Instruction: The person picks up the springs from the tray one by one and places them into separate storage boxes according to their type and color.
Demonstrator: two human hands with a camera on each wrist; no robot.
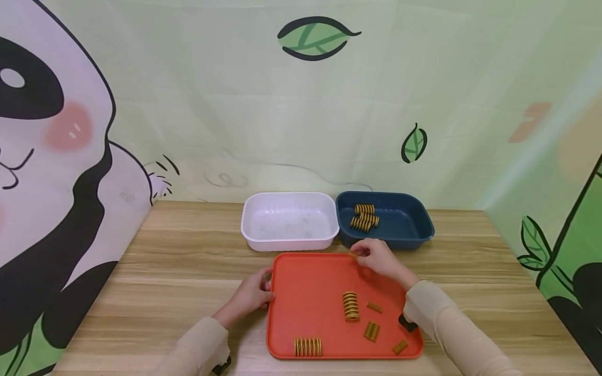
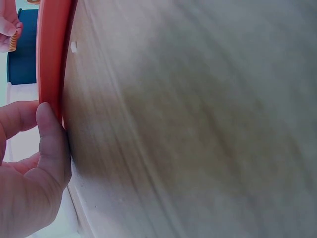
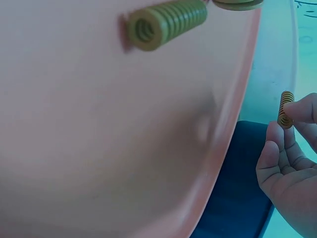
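Observation:
My right hand (image 1: 378, 257) pinches a small yellow coil spring (image 3: 286, 106) between thumb and fingertips, above the far edge of the red tray (image 1: 310, 297) and just in front of the dark blue bin (image 1: 409, 244). In the right wrist view, that spring stands roughly upright in the fingers. At the tray's left side, my left hand (image 1: 249, 293) grips the rim, its thumb (image 2: 49, 129) on the outer wall. Several yellow springs of mixed sizes lie on the tray, including a large spring (image 1: 350, 306) near the middle and another large spring (image 1: 308, 347) by the near edge.
A white bin (image 1: 291, 244) stands beside the blue bin, both behind the tray. Several springs (image 1: 364, 218) lie at the left in the blue bin. The wooden table (image 1: 188, 245) meets a printed cloth backdrop (image 1: 226, 104) at its far edge.

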